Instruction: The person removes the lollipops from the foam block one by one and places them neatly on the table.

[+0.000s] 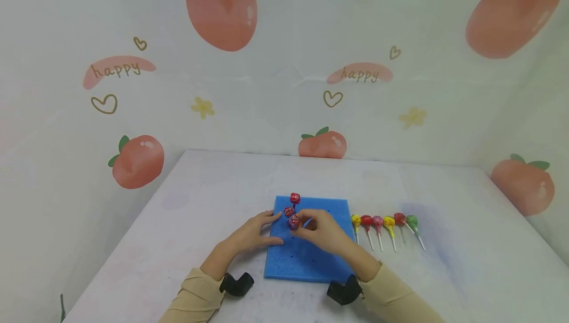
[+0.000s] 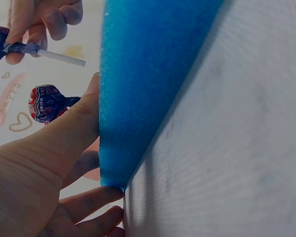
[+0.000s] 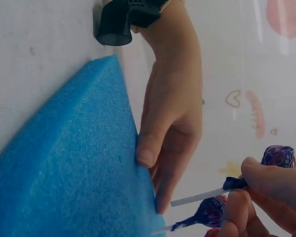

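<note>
My right hand (image 1: 323,233) pinches a purple-wrapped lollipop (image 1: 293,222) just below its candy. In the right wrist view its bare white stick (image 3: 197,197) points toward the blue foam board (image 1: 302,263), with the tip above the surface. Two more lollipops stand in the foam close by: a purple-and-red one (image 2: 48,104) and, behind it, a red one (image 1: 295,198). At the board's left edge rests my left hand (image 1: 254,233), thumb on top and the other fingers extended along the side. Small dark holes dot the foam.
To the right of the board, several lollipops lie in a row on the white table (image 1: 444,283): yellow (image 1: 388,222), red (image 1: 366,221), pink (image 1: 378,222) and green (image 1: 412,222) among them. The nearest sticks lie by the board's right edge. A printed cloth (image 1: 266,96) hangs behind.
</note>
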### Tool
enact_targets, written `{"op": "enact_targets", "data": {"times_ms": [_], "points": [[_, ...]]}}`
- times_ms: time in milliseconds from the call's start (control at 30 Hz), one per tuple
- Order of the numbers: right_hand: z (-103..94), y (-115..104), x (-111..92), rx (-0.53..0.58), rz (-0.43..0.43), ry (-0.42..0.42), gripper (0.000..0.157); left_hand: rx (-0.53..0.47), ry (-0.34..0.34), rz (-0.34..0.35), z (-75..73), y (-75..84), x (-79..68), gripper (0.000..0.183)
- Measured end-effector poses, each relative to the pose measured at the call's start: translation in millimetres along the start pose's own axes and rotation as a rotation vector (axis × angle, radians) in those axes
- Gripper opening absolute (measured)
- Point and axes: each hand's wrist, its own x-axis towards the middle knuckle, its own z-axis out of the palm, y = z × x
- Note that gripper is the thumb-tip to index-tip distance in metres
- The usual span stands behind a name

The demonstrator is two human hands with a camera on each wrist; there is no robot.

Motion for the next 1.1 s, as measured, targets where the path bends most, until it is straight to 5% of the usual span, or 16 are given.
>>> {"op": "enact_targets", "data": {"times_ms": [1100], "points": [[-25.5, 15, -17, -0.005, 0.048, 0.083, 0.020, 0.008, -0.007, 0.013, -1.4, 1.5, -2.3, 0.073]]}}
